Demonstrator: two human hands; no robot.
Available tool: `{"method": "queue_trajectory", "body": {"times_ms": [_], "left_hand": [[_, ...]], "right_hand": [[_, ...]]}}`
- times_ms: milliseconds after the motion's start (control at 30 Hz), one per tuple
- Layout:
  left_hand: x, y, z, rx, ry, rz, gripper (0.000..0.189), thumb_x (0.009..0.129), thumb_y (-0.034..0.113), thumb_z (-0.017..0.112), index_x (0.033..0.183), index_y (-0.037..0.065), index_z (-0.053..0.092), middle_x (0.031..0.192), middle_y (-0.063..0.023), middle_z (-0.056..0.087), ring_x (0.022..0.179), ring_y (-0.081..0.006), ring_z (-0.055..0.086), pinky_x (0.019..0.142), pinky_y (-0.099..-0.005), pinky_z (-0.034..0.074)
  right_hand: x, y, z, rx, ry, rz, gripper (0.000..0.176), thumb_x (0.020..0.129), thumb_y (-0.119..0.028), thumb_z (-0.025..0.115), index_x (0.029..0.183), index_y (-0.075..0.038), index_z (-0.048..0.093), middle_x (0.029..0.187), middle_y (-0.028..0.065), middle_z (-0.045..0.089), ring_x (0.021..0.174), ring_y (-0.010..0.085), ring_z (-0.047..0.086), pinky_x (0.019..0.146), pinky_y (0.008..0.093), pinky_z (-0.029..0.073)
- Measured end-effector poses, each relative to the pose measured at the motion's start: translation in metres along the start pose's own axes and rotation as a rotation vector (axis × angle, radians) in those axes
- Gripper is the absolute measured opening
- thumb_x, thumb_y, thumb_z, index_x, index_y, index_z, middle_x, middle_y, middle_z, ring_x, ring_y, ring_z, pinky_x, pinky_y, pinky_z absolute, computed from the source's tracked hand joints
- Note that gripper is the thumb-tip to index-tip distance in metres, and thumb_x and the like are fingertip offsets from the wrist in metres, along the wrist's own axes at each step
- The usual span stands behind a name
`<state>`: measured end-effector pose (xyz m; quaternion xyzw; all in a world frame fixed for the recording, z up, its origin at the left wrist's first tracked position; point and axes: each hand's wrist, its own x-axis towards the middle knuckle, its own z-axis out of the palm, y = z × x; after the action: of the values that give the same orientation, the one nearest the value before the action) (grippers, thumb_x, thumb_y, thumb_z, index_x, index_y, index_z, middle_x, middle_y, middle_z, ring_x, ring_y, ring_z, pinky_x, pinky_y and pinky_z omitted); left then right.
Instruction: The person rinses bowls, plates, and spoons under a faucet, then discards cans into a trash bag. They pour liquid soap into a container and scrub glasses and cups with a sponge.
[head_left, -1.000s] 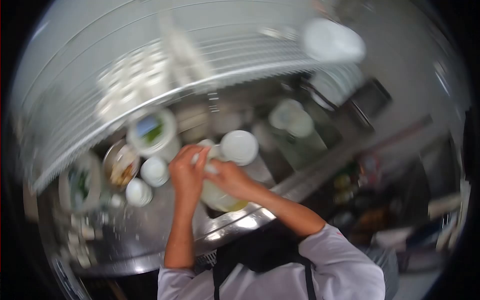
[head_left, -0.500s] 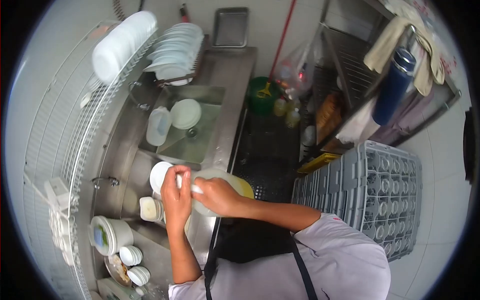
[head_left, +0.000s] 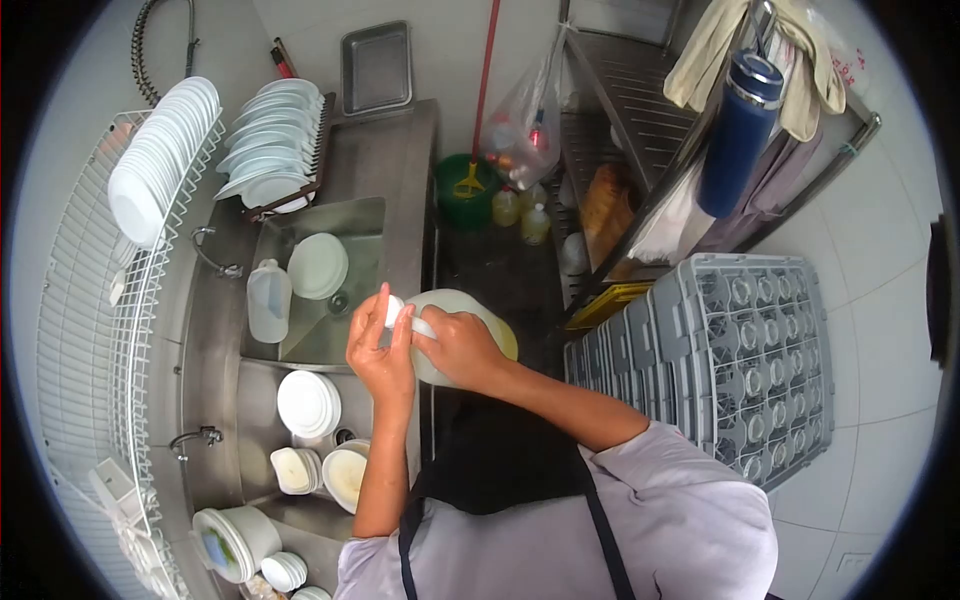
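A large translucent jug [head_left: 445, 372] with yellow liquid hangs near the counter's front edge. My right hand [head_left: 462, 345] is closed round its handle. At the jug's white cap [head_left: 395, 311] is my left hand [head_left: 385, 340], its fingers wrapped round the cap. Left of my hands, a stack of white plates [head_left: 307, 403] sits in the near sink, beside small square dishes [head_left: 294, 470] and a bowl [head_left: 345, 475]. The far sink [head_left: 372, 240] holds a round white stack [head_left: 318, 266] and a translucent container [head_left: 268, 302].
Wire rack [head_left: 150, 300] with plates at left; dish rack [head_left: 275, 140] beyond the sink. Green bucket [head_left: 466, 190] and yellow-liquid bottles [head_left: 535, 225] stand on the floor. At right are a metal shelf [head_left: 640, 110], blue flask [head_left: 740, 135] and stacked glass crates [head_left: 765, 370].
The view has shifted, so the sinks and racks sit further left. The jug and both my hands are higher in view, and my left fingers have shifted on the cap.
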<state>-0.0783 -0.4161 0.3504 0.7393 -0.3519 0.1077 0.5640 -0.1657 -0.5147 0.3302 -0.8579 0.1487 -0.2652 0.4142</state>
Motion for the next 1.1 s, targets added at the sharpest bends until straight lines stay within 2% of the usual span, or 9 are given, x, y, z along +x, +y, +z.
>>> {"method": "queue_trajectory", "body": {"times_ms": [200,300,433,600,700,733,867,1000,1100], "left_hand": [[0.05,-0.057,-0.008,-0.753,-0.657,-0.221,0.033,0.087,0.008,0.071,0.12,0.004,0.072,0.124,-0.0146,0.062,0.122,-0.0301,0.06,0.108,-0.0414,0.042],[0.073,-0.065,0.008,-0.819,-0.8,-0.112,0.038,0.083,-0.001,0.07,0.12,0.005,0.072,0.124,-0.0104,0.06,0.12,-0.0268,0.059,0.104,-0.0396,0.045],[0.116,-0.042,0.039,0.08,-0.708,-0.043,0.036,0.077,0.001,0.078,0.112,0.01,0.077,0.112,-0.0089,0.063,0.11,-0.0258,0.063,0.092,-0.0331,0.051],[0.168,-0.074,0.122,0.058,-0.938,0.061,0.043,0.075,-0.011,0.07,0.111,0.011,0.078,0.118,-0.0106,0.069,0.113,-0.0297,0.065,0.098,-0.0407,0.051],[0.192,-0.127,0.191,-0.018,-1.213,-0.02,0.05,0.073,-0.014,0.064,0.114,0.012,0.077,0.126,-0.0107,0.067,0.126,-0.0319,0.06,0.107,-0.0411,0.048],[0.199,-0.143,0.214,-0.153,-1.339,-0.253,0.054,0.073,-0.011,0.063,0.12,0.014,0.074,0.135,-0.01,0.063,0.137,-0.0326,0.052,0.118,-0.0461,0.037],[0.219,-0.2,0.314,-0.012,-1.18,-0.091,0.053,0.075,-0.003,0.067,0.125,0.013,0.07,0.144,-0.0121,0.057,0.143,-0.0339,0.044,0.123,-0.0549,0.023],[0.248,-0.268,0.358,0.474,-0.859,-0.045,0.048,0.078,-0.002,0.068,0.126,0.007,0.068,0.147,-0.018,0.052,0.141,-0.0395,0.043,0.121,-0.0514,0.029],[0.252,-0.31,0.363,0.704,-0.775,-0.037,0.05,0.079,-0.002,0.067,0.128,0.006,0.066,0.153,-0.026,0.042,0.145,-0.0456,0.035,0.12,-0.0549,0.026]], "right_hand": [[0.029,0.027,-0.009,0.16,-0.096,0.078,0.039,0.09,-0.035,0.074,0.083,0.002,0.063,0.075,0.0232,0.065,0.073,0.0417,0.065,0.068,0.0486,0.049],[0.048,0.052,-0.01,0.281,-0.103,0.072,0.04,0.09,-0.037,0.075,0.085,0.001,0.065,0.079,0.0218,0.066,0.075,0.0389,0.066,0.07,0.045,0.05],[0.076,0.1,-0.019,0.365,-0.121,0.202,0.038,0.091,-0.036,0.075,0.087,0.001,0.065,0.08,0.0203,0.067,0.075,0.037,0.067,0.069,0.0435,0.05],[0.108,0.189,-0.019,0.342,-0.15,0.293,0.036,0.091,-0.035,0.075,0.089,0.0,0.064,0.08,0.0188,0.066,0.074,0.0353,0.067,0.067,0.0437,0.049],[0.128,0.259,-0.002,0.477,-0.077,0.376,0.035,0.091,-0.034,0.076,0.088,-0.001,0.063,0.078,0.018,0.066,0.073,0.0352,0.067,0.065,0.0439,0.048],[0.133,0.286,0.0,0.436,-0.15,0.476,0.034,0.09,-0.033,0.076,0.089,-0.001,0.062,0.078,0.0177,0.066,0.073,0.0327,0.068,0.065,0.0433,0.048],[0.159,0.392,0.024,0.587,0.124,0.817,0.034,0.09,-0.033,0.076,0.092,-0.002,0.063,0.079,0.0132,0.064,0.074,0.0227,0.064,0.068,0.039,0.049],[0.165,0.544,0.046,0.602,0.389,1.202,0.023,0.094,-0.023,0.068,0.097,-0.001,0.065,0.088,0.0051,0.066,0.085,0.0176,0.062,0.083,0.0345,0.048],[0.179,0.653,0.063,0.665,0.582,1.333,0.023,0.094,-0.023,0.067,0.1,-0.001,0.064,0.097,0.0112,0.065,0.097,0.0225,0.059,0.093,0.0372,0.044]]}}
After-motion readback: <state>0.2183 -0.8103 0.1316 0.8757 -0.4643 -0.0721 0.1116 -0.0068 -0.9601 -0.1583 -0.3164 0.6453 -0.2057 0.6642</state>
